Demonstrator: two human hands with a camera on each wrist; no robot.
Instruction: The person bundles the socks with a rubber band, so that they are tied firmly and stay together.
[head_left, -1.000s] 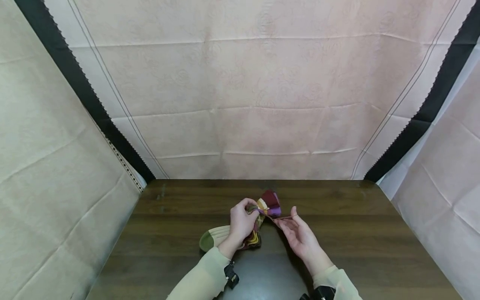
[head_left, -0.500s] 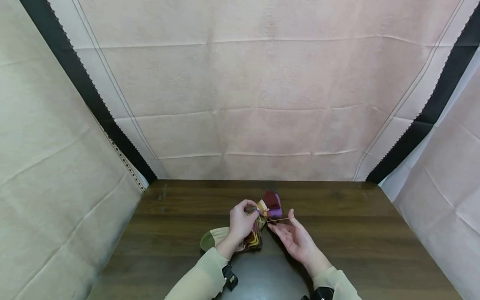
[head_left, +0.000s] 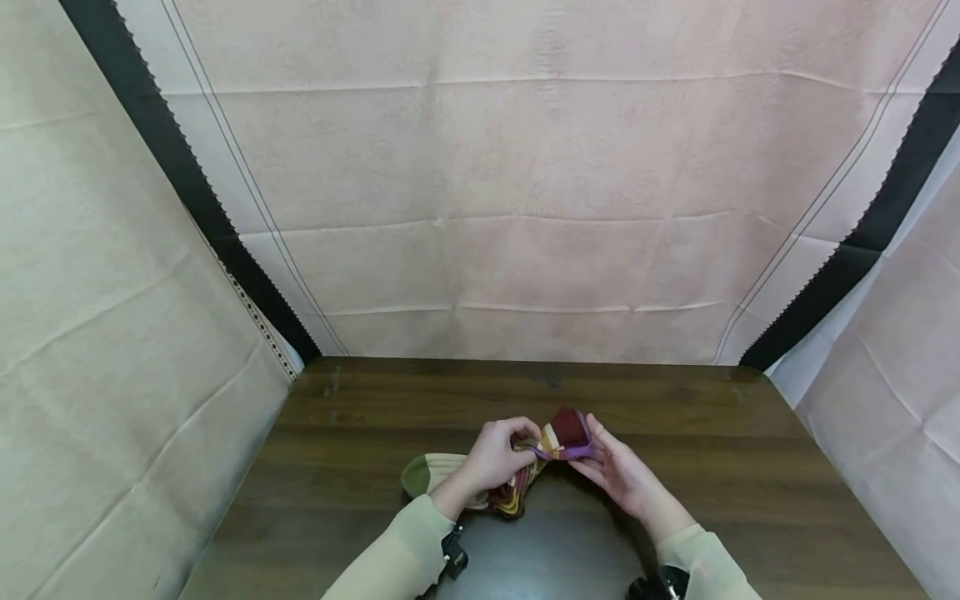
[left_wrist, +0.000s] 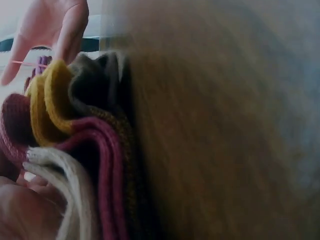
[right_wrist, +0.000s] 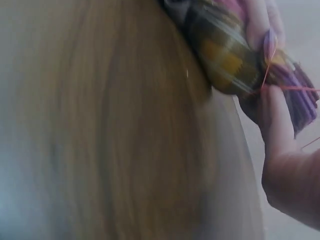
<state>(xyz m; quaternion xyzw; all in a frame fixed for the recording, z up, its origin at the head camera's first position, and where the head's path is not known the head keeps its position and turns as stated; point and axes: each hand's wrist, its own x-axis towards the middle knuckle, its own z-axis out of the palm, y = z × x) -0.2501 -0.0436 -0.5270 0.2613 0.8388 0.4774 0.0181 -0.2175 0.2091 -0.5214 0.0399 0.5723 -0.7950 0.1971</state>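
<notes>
A bundle of knitted socks [head_left: 516, 493] in maroon, mustard, purple and grey lies on the table, with a cream and green sock [head_left: 431, 473] out to its left. My left hand [head_left: 491, 458] grips the bundle just below its gathered cuffs [head_left: 567, 428]; its fingertips are partly hidden. Around the cuff end reaches my right hand [head_left: 618, 475], thumb and fingers spread and fairly straight. A thin reddish rubber band [right_wrist: 300, 89] crosses the bundle's neck and stretches across that hand. In the left wrist view, open sock folds [left_wrist: 112, 165] hang before the left hand.
The brown wooden table [head_left: 750, 500] extends on both sides of the hands. Pale fabric walls [head_left: 525, 208] with black edging rise behind and beside it. Dark wrist devices [head_left: 453, 552] sit at both cuffs of the sleeves.
The left hand and the bundle's cuff end have shifted right and slightly nearer. The right hand, formerly beside the bundle with the band stretched from thumb to fingers, now surrounds the cuff end.
</notes>
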